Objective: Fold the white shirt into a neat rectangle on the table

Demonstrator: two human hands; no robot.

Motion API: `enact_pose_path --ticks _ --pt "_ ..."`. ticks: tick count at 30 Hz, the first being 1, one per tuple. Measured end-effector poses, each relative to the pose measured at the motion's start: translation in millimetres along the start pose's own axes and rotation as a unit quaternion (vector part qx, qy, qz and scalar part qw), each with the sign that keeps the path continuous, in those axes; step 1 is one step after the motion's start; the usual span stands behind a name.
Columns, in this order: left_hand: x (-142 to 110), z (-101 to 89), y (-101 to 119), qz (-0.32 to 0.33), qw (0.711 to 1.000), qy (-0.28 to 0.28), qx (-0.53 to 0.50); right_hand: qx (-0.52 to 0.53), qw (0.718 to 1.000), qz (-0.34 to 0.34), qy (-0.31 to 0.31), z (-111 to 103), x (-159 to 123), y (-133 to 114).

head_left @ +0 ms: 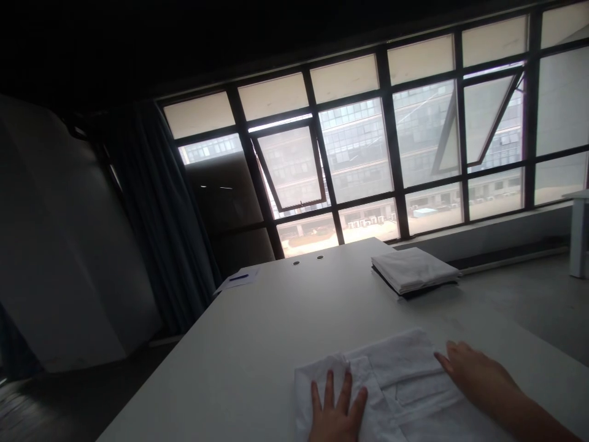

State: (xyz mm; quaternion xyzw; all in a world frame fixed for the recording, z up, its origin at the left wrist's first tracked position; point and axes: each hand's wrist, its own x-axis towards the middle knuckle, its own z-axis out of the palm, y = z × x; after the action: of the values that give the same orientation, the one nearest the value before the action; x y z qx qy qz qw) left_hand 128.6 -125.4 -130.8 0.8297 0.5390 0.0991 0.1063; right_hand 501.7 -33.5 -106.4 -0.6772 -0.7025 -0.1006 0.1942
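Observation:
A white garment [396,380] lies partly folded on the white table [257,344] near the front edge. My left hand [335,411] rests flat on its left part, fingers spread and open. My right hand [478,374] lies flat on the garment's right side, fingers stretched out toward the left. Neither hand grips anything.
A folded white cloth [414,268] sits on a dark item at the table's far right. A sheet of paper with a blue pen [239,278] lies at the far left corner. Large windows [368,153] run behind, with a dark curtain [161,215] on the left.

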Motion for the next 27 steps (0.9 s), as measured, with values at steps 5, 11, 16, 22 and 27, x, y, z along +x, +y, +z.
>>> enact_pose_path --ticks 5,11,16,22,27 --pt "-10 -30.0 7 -0.03 0.999 -0.032 -0.009 -0.067 0.996 0.005 -0.051 -8 -10 -45" --pt "-9 -29.7 10 -0.031 0.999 -0.037 -0.008 -0.067 0.997 0.014 -0.035 -10 -5 -52" --pt "-8 -28.3 10 -0.033 0.998 -0.042 -0.015 -0.07 0.997 0.002 -0.026 -6 -4 -45" --pt "-6 -16.4 -2 -0.001 1.0 -0.015 0.001 -0.054 0.998 -0.02 0.01 4 -1 -42" --pt "-2 -32.3 -2 0.073 0.997 0.022 0.017 -0.008 0.997 -0.053 0.046 14 11 -35"
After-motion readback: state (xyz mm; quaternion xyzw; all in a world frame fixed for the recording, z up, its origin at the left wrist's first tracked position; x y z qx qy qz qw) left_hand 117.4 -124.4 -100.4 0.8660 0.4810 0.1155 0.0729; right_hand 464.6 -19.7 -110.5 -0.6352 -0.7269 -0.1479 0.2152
